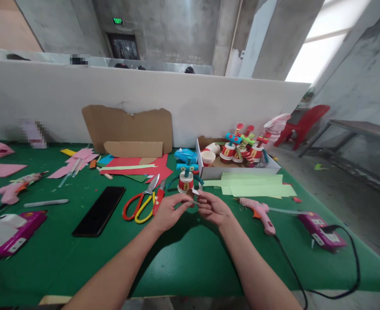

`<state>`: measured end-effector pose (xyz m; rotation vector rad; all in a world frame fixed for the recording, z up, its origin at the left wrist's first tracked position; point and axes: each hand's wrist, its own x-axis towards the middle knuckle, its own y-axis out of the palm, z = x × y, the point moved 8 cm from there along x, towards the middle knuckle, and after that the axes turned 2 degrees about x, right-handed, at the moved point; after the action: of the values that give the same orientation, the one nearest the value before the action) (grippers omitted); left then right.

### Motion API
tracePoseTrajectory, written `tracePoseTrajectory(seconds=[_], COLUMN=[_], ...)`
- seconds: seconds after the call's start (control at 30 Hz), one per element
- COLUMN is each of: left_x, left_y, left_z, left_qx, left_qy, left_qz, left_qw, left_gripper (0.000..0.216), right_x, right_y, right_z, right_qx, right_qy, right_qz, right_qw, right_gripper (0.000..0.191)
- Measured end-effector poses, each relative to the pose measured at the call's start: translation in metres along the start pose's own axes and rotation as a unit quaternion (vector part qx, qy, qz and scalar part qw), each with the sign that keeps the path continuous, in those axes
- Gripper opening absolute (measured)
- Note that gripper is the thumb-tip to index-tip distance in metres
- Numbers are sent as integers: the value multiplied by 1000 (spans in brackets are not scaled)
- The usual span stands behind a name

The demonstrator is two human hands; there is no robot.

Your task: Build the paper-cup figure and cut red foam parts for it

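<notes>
My left hand point(171, 210) and my right hand point(213, 208) meet at the middle of the table, both with fingers pinched. Between the fingertips is a small piece of paper point(195, 192), white on one part; a dark red-brown bit shows beside it. Just behind them stands a paper-cup figure point(185, 183) with a red band, a blue top with round eyes and coiled teal arms. Left of my left hand lie scissors point(140, 206) with one red and one yellow handle, and a red utility knife point(159, 198).
A white box point(238, 173) holds several similar cup figures. Green paper sheets point(254, 185), a pink glue gun point(257, 211) and a purple power strip point(321, 230) lie right. A phone point(99, 211), another glue gun point(15, 189), red paper point(128, 167) and cardboard point(128, 129) are left.
</notes>
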<state>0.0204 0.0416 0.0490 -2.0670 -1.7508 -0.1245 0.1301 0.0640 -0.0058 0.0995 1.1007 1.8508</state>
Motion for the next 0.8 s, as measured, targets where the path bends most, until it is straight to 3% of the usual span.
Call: tracePoseTrajectory(seconds=[0.17, 0.3, 0.5, 0.8], left_x=[1, 0, -2, -2], left_y=[2, 2, 0, -1], left_z=[22, 31, 35, 35], left_qx=[-125, -180, -210, -192], left_qy=[-106, -153, -176, -172], left_qz=[-55, -88, -125, -123], left_qw=[985, 968, 953, 958], left_gripper=[20, 21, 20, 19], right_x=[4, 4, 3, -2], right_y=[-1, 2, 0, -2], right_z=[1, 1, 3, 8], right_qx=[34, 18, -24, -67], right_qy=[-52, -80, -122, -160], right_qz=[-42, -56, -98, -136], right_qw=[997, 995, 987, 975], right_gripper=[36, 33, 26, 28])
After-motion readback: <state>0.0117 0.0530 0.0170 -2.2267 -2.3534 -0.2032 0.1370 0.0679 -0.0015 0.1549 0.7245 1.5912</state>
